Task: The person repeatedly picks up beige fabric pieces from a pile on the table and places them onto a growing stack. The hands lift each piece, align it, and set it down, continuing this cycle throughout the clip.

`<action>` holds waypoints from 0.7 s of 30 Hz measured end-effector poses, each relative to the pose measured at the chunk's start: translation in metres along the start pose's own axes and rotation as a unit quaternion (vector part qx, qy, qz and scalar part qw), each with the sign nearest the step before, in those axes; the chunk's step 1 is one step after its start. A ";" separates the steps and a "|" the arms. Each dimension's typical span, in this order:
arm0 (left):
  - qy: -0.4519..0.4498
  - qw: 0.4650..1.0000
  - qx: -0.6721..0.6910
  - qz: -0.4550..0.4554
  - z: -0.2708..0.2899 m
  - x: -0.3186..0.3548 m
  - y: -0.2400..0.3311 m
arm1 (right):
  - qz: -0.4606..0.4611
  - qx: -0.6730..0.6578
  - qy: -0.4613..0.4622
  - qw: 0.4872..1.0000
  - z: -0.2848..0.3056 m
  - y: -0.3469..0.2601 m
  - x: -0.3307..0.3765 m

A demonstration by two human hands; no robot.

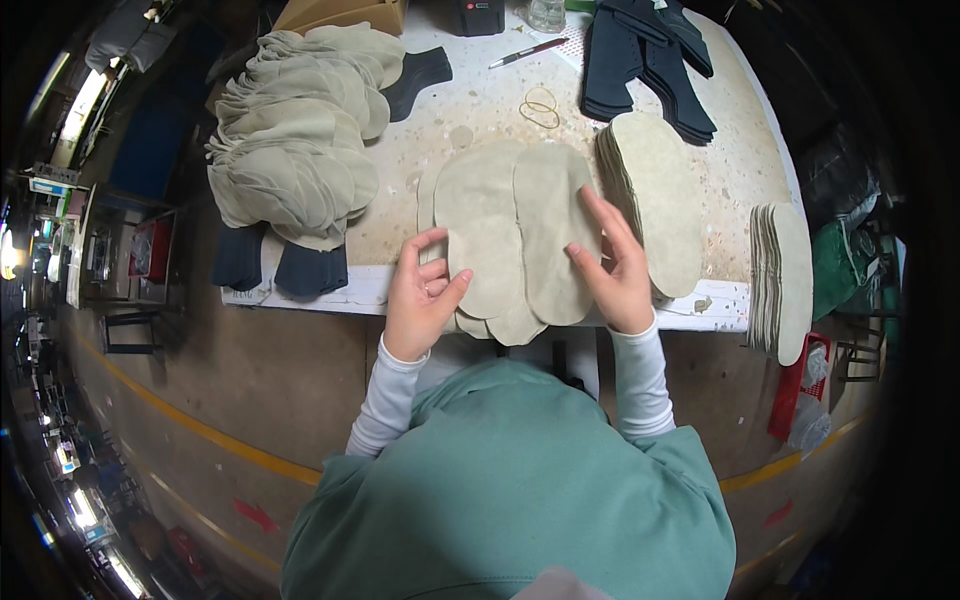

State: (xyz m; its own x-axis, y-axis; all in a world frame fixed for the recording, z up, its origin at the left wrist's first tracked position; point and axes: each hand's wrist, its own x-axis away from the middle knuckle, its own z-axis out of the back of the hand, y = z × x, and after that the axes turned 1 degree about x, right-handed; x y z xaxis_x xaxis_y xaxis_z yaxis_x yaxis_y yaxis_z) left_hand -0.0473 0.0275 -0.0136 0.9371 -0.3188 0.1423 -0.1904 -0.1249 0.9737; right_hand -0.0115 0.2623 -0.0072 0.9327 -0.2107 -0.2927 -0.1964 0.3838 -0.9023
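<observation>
In front of me at the table's near edge lie overlapping beige insole-shaped pieces (pixel 480 235) of soft, suede-like sheet. Two long ones lie side by side on top, and rounded ends of others stick out below. My left hand (pixel 422 295) rests at their left edge, thumb on the surface and fingers loosely bent and apart. Along the right-hand piece lies my right hand (pixel 615 262), fingers stretched and thumb spread away. Neither hand is closed round a piece. Just right of it, a neat stack of the same beige pieces (pixel 665 200) stands on the table.
Fanned beige pieces (pixel 300 130) are heaped at left, over dark navy cut pieces (pixel 312 270). More navy pieces (pixel 640 70) lie far right. A pen (pixel 528 53) and rubber bands (pixel 540 105) lie behind. Another beige stack (pixel 780 280) overhangs the right edge, near a red basket (pixel 800 390).
</observation>
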 end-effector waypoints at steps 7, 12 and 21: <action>0.011 0.996 0.056 0.068 0.000 0.035 -0.006 | 0.006 -0.141 -0.065 0.988 0.030 -0.042 -0.010; 0.061 0.992 0.100 0.048 -0.004 0.048 -0.022 | -0.056 -0.253 -0.149 0.954 0.002 -0.047 -0.019; 0.006 0.959 0.207 0.193 0.009 0.054 -0.013 | -0.089 -0.164 -0.174 0.967 -0.048 -0.004 -0.001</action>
State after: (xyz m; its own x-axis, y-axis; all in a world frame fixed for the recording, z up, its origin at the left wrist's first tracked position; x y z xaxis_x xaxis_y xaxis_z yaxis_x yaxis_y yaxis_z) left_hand 0.0032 0.0029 -0.0202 0.7762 -0.4054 0.4829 -0.6216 -0.3637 0.6938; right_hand -0.0260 0.2174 -0.0185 0.9947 0.0893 -0.0504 -0.0552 0.0519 -0.9971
